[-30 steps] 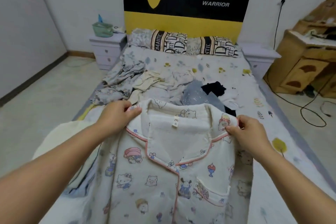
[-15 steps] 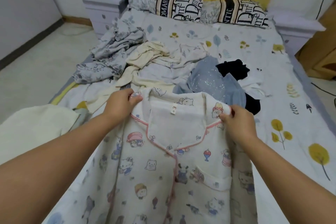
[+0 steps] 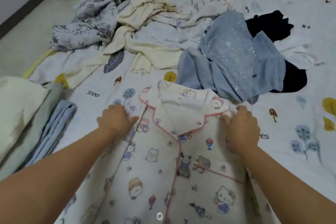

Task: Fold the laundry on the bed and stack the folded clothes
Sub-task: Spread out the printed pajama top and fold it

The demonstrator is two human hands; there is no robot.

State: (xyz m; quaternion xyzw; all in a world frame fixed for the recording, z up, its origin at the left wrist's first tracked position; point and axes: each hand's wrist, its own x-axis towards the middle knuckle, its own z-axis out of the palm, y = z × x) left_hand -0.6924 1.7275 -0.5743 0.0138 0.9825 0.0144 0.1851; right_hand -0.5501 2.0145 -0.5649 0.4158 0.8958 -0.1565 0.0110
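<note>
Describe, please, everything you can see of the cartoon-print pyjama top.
The pyjama top is white, soft-looking fabric printed with small cartoon animals and trimmed in pink piping along its notched collar, front placket and chest pocket. A small label shows inside the neck. It lies front up and mostly flat on the bed, collar pointing away from the person, hem out of frame. The left hand rests on one shoulder and the right hand on the other, by the collar. Its collar nearly meets the blue garment beyond.

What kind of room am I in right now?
Most likely a bedroom. You're leaning over a bed covered by a leaf-print sheet, with a pile of unfolded clothes across it, a cartoon-print pajama top spread flat under both hands, and folded items stacked at the left edge.
</note>
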